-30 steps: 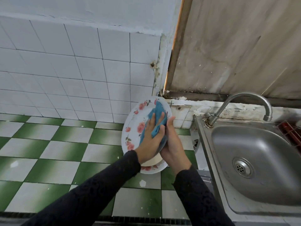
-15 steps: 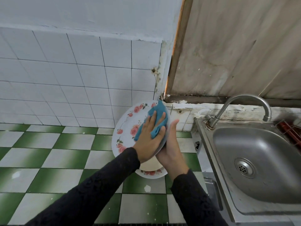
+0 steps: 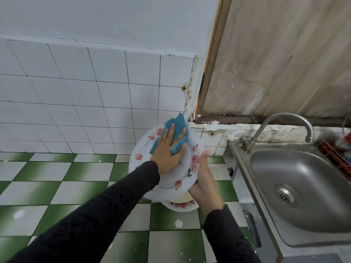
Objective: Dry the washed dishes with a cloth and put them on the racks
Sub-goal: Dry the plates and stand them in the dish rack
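Status: drying in progress, one plate in hand, held in the air over the floor, left of the sink.

- plate (image 3: 187, 166): white with red flowers on the rim, tilted with its face toward the person and its far edge up near the wall corner.
- left hand (image 3: 167, 152): flat on the plate's face, fingers straight and spread, pressing the blue cloth (image 3: 178, 128) against the upper part. Not curled round anything. The cloth is bunched, and its top corner pokes up past the plate's far edge.
- right hand (image 3: 206, 185): grips the plate's right rim from the near-right side. One digit lies along the front of the rim; the rest are hidden behind the plate.
- second floral dish (image 3: 182, 205): smaller, cream inside, showing just below the plate's near edge beside the right wrist. Can't tell what supports it.
- Both arms are in black sleeves (image 3: 104, 215).

Surroundings:
- steel sink (image 3: 313, 177) on the right, well apart from the plate, with a curved faucet (image 3: 269, 122) at its far-left corner.
- red rack (image 3: 330, 154) at the far-right edge, beyond the sink. Its contents are too small to make out.
- green-and-white checkered floor (image 3: 57, 168) under the hands, white wall tiles (image 3: 76, 92) on the far side.
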The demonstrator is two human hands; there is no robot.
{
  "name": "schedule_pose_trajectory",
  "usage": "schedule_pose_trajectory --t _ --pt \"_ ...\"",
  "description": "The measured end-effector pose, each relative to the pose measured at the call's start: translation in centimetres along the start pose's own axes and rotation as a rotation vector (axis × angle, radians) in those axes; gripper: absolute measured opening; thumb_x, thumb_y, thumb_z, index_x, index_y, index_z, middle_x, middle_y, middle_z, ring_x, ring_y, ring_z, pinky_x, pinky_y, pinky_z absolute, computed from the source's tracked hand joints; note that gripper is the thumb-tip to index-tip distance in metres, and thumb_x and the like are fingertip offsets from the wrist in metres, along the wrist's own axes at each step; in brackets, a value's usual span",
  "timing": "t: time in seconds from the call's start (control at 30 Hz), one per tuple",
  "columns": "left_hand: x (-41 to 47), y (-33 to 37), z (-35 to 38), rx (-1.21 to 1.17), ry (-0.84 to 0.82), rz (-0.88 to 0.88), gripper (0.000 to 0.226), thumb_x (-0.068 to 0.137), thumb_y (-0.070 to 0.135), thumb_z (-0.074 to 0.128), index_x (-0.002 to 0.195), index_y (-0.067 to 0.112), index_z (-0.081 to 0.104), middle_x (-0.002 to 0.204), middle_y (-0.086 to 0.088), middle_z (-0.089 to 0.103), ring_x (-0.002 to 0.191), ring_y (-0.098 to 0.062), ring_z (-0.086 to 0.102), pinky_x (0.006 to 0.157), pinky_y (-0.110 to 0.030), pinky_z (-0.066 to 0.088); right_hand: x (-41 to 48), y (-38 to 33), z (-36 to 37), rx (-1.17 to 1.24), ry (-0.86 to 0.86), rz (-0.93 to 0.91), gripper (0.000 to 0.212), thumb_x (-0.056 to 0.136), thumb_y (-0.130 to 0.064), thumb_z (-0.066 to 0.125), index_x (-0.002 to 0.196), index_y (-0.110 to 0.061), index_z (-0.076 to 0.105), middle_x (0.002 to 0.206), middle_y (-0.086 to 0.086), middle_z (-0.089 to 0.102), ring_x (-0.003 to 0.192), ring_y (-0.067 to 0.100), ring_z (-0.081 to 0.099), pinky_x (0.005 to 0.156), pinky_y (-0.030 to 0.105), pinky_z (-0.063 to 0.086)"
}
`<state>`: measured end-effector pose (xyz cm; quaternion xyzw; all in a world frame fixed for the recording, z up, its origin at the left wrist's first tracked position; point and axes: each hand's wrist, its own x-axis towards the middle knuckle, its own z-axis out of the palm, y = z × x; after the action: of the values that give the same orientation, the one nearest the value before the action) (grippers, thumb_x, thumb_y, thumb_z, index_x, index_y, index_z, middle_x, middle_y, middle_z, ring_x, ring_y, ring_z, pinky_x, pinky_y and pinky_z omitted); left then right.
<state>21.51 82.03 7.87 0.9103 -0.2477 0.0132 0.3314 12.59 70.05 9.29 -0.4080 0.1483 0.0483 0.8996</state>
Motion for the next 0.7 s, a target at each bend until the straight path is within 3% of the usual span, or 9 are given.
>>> schedule_pose_trajectory --t 0.1,0.17,0.23,0.3,0.4,0.47,0.57,0.7 --pt "-0.7 -3.7 -0.7 0.072 0.009 -0.088 0.064 0.092 0.065 0.015 0.147 0.048 -0.012 0.161 0.007 -0.024 0.148 -0.015 -0.023 0.121 -0.037 -0.014 -1.5 -1.1 -0.4 -0.036 -0.009 -0.053 0.07 0.095 -0.068 0.024 0.142 -0.024 0.052 0.132 0.013 0.066 0.117 0.026 0.067 0.096 0.044 0.057" --pt "-2.8 -5.6 -0.2 0.111 -0.028 -0.12 0.068 0.086 0.073 0.009 0.146 0.049 -0.014 0.159 0.008 -0.028 0.148 -0.016 -0.023 0.12 -0.035 -0.016 -2.1 -1.7 -0.9 -0.037 0.004 -0.096 0.066 0.095 -0.067 0.028 0.142 -0.028 0.052 0.133 0.011 0.067 0.115 0.023 0.068 0.086 0.04 0.061" --pt "-5.7 -6.2 1.3 0.052 -0.084 -0.139 0.069 0.084 0.076 0.01 0.143 0.053 -0.015 0.156 0.013 -0.032 0.147 -0.015 -0.025 0.122 -0.04 -0.012 -2.2 -1.9 -0.9 0.019 -0.027 -0.102 0.071 0.09 -0.071 0.035 0.146 -0.028 0.05 0.136 0.01 0.065 0.122 0.026 0.064 0.1 0.048 0.055" --pt "-8.1 -5.1 2.8 -0.077 -0.123 -0.165 0.061 0.094 0.07 0.022 0.141 0.056 -0.015 0.155 0.016 -0.031 0.147 -0.015 -0.025 0.122 -0.044 -0.008 -1.5 -1.3 -0.5 0.008 -0.026 -0.105 0.075 0.09 -0.073 0.035 0.148 -0.026 0.047 0.14 0.011 0.061 0.127 0.028 0.06 0.106 0.049 0.05" --pt "-8.9 -0.9 3.8 -0.185 -0.127 -0.135 0.06 0.098 0.06 0.024 0.145 0.053 -0.012 0.157 0.016 -0.03 0.148 -0.012 -0.023 0.12 -0.037 -0.012 0.0 0.2 0.2 0.035 -0.019 -0.075 0.084 0.089 -0.075 0.038 0.151 -0.018 0.043 0.145 0.016 0.055 0.132 0.036 0.055 0.116 0.056 0.036" --pt "-7.5 1.5 3.4 -0.202 -0.066 -0.052 0.06 0.099 0.06 0.021 0.15 0.048 -0.009 0.158 0.015 -0.028 0.146 -0.008 -0.026 0.118 -0.033 -0.016 0.6 1.1 0.7 0.053 -0.013 -0.034 0.084 0.088 -0.075 0.039 0.148 -0.016 0.048 0.142 0.017 0.058 0.13 0.037 0.057 0.117 0.057 0.035" --pt "-4.0 2.2 1.7 -0.021 0.031 0.079 0.062 0.097 0.058 0.015 0.153 0.04 -0.003 0.161 0.009 -0.023 0.146 -0.008 -0.027 0.115 -0.026 -0.022 0.7 1.9 1.0 0.084 -0.005 -0.02 0.075 0.091 -0.071 0.033 0.14 -0.019 0.055 0.136 0.014 0.064 0.126 0.03 0.061 0.113 0.052 0.042" --pt "-0.8 -1.1 -0.4 0.214 0.058 0.054 0.056 0.094 0.063 0.006 0.147 0.053 -0.007 0.164 0.009 -0.012 0.151 -0.014 -0.014 0.119 -0.033 -0.016 0.5 1.1 0.3 0.14 -0.023 -0.022 0.079 0.088 -0.07 0.032 0.142 -0.017 0.053 0.136 0.015 0.064 0.126 0.032 0.061 0.11 0.049 0.046"
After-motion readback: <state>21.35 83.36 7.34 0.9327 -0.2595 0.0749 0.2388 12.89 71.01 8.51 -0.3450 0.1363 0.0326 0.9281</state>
